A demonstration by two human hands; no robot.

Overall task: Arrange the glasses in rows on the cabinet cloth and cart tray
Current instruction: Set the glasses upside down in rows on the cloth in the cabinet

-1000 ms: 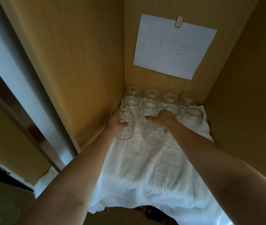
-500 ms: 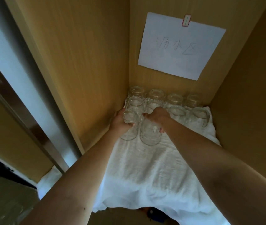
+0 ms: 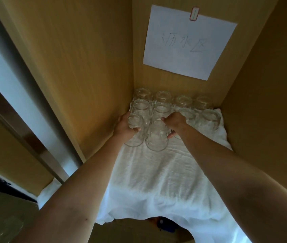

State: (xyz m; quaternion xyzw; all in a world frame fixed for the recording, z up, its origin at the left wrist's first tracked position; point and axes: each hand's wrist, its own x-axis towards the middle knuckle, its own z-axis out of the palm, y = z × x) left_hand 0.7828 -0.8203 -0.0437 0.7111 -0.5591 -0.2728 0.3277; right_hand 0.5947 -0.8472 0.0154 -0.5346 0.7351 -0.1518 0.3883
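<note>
- While the white cloth (image 3: 165,172) lies rumpled in front, lower glasses gently so no fold tips them
- Left hand (image 3: 124,128) grips the corner glass (image 3: 135,135) beside the cabinet wall (image 3: 86,85); right hand (image 3: 174,121) clasps the second glass (image 3: 156,139) from above
- Butt both against the two rows (image 3: 162,107) behind

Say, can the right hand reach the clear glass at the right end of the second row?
Probably yes, once free: the right hand grips another clear glass; only bare white cloth lies before the end glass.
</note>
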